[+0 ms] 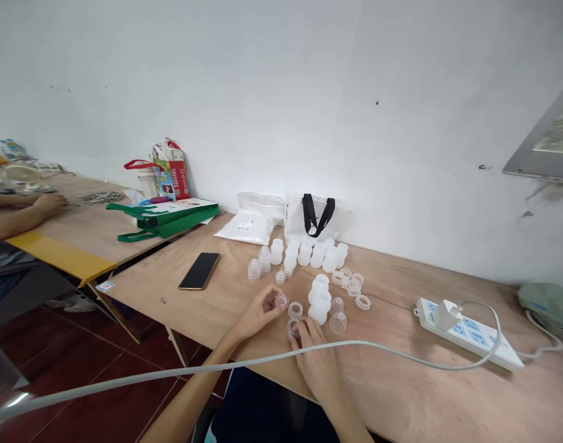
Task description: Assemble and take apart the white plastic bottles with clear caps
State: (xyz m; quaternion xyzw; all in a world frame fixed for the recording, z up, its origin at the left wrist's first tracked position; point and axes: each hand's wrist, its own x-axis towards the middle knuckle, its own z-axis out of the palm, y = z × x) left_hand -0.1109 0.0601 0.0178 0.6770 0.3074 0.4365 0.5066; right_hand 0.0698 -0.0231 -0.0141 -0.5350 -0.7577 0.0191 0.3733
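My left hand point(261, 312) is closed around a small clear plastic piece point(280, 300), partly hidden by the fingers. Just to its right, the fingers of my right hand point(314, 352) grip a translucent screw ring point(292, 327) on the tabletop. Another ring point(295, 309) lies right behind that one. Several frosted white bottles point(319, 301) stand beyond my right hand, with a clear dome cap point(338, 322) beside them. Farther back is a group of similar bottles point(304, 254). Dome caps point(254, 269) stand at the group's left end, and loose rings point(354, 289) lie to its right.
A phone point(199, 271) lies on the wooden table point(401, 344) at left. White packages point(248, 227) and a black-handled bag point(293, 215) stand by the wall. A power strip point(470, 332) sits right; its cable point(170, 373) crosses the foreground. Another person's hand point(50, 203) rests on the left table.
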